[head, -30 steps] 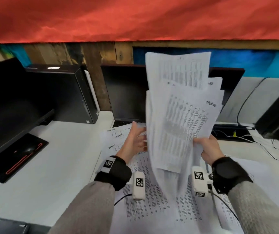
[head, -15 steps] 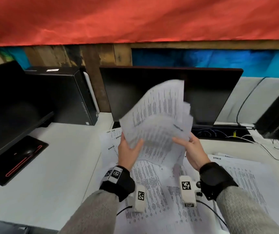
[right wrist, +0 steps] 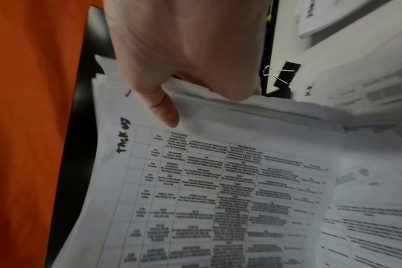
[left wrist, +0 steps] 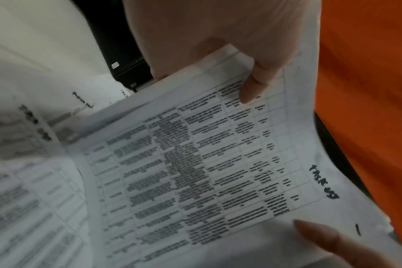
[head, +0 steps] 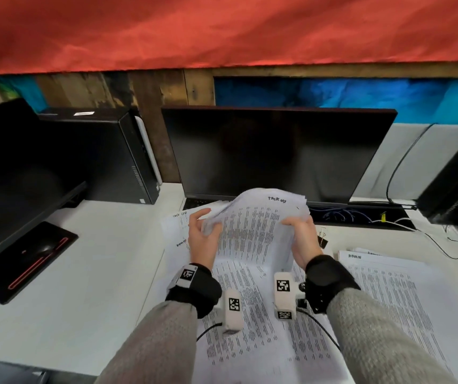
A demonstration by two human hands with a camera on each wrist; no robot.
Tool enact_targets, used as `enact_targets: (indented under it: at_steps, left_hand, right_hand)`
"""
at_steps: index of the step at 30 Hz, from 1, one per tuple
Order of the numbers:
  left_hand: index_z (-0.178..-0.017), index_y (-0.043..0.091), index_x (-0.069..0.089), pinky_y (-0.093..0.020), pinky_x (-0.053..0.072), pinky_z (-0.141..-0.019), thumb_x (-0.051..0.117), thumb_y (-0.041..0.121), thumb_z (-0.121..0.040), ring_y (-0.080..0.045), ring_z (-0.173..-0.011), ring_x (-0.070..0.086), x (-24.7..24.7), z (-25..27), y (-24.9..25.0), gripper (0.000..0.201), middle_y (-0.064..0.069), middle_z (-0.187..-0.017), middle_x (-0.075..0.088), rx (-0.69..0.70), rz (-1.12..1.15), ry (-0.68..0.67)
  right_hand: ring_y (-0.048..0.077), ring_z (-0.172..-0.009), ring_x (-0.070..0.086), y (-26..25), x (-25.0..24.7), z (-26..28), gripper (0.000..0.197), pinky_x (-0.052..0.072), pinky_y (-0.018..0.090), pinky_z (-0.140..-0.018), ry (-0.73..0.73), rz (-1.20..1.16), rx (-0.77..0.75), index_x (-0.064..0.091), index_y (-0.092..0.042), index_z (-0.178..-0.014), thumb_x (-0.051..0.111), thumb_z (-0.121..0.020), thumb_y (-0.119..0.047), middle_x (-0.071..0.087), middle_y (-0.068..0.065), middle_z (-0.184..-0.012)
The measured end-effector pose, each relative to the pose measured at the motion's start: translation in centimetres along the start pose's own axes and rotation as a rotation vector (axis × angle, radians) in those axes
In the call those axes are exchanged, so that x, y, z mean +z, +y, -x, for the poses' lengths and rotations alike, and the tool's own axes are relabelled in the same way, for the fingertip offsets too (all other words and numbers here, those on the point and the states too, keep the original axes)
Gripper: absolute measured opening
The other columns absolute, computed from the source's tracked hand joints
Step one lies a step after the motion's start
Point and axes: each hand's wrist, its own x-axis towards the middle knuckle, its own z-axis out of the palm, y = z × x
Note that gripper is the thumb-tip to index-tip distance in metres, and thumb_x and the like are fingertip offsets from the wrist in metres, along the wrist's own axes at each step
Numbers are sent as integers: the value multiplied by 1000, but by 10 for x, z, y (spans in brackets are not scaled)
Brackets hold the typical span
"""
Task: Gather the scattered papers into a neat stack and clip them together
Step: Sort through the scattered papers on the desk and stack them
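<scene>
white sheaf still being squared, clip waiting

white printed papers gripped at both side edges, low above the desk, just in front of the monitor; left hand curled on the left edge, thumb on top; right hand pinching the right edge, thumb over the top sheet; gathering step in hand, edges visibly uneven; more loose sheets lying under and right of the wrists; binder clip on the desk just beside the right hand; next, probably tapping edges flush, adding the remaining sheets, then clipping; compared with a second ago, sheaf lowered from upright and tilted back flatter, both hands now gripping.
</scene>
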Motion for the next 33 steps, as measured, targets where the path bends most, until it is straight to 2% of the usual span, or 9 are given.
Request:
enact_targets:
  at_steps: [5,11,14,17,20,23,27,30,33]
  left_hand:
    - [-104,20,57,-19,47,-73,63,11,-89,-8,-86,59,2,-2,5,19,7,-94,60,36,-61,-27]
    - [-93,19,65,-7,38,-69,61,10,-89,1,-74,56,0,-15,47,11,8,-86,65,442,-446,-71]
    - [-92,22,67,-29,41,-78,60,2,-79,-12,-76,58,12,-15,72,24,7,-84,66,727,-738,-134]
    - [-89,24,65,-32,35,-79,61,13,-82,-16,-78,58,24,-9,86,14,8,-83,64,839,-862,-174]
    - [-90,29,61,-31,31,-87,60,44,-86,-10,-84,55,6,-17,80,15,14,-85,61,753,-1019,-85]
    - [-90,26,63,-32,37,-87,66,52,-80,-9,-86,55,-28,-31,69,28,14,-87,62,560,-1005,34]
    - [-107,10,60,-20,53,-76,75,14,-79,-2,-79,66,-48,-32,53,32,2,-96,69,137,-143,-87]
    - [-113,9,60,-14,54,-69,66,4,-86,-6,-85,68,-40,-18,39,29,-3,-102,69,52,-11,-80]
    - [-127,9,54,-33,54,-92,61,11,-90,-20,-108,62,-29,0,8,38,-6,-117,65,-21,-18,-4]
  right_hand:
    - [29,-108,65,-3,10,10,46,53,43,-92,-210,44,-7,54,-7,-125,63,-81,0,64,16,-123]
    - [22,-134,32,-46,4,19,89,24,49,-114,238,776,-611,36,-30,-142,83,-67,-31,33,3,-145]
    - [14,-133,32,-79,18,31,62,-3,57,-114,-27,1195,-752,48,-38,-133,74,-77,-30,50,-12,-135]
    - [15,-97,60,-84,23,27,19,28,45,-110,-113,1114,-664,68,-31,-100,63,-86,-19,71,-6,-90]
    - [13,-72,63,-79,0,22,13,46,26,-71,-120,833,-585,73,-19,-85,64,-86,-10,71,-2,-76]
    - [11,-79,66,-69,-30,27,14,48,22,-72,-208,531,-447,73,-10,-96,65,-86,-2,73,0,-88]
    - [18,-88,74,-45,-43,30,25,58,22,-68,-215,177,-202,66,-1,-113,61,-88,-1,76,5,-99]
    - [23,-96,72,-22,-41,27,27,59,25,-71,-164,-4,-130,63,2,-116,60,-89,1,74,10,-106]
    - [23,-100,69,2,-37,27,29,57,22,-71,-153,-44,-99,64,-1,-114,61,-86,4,75,5,-103]
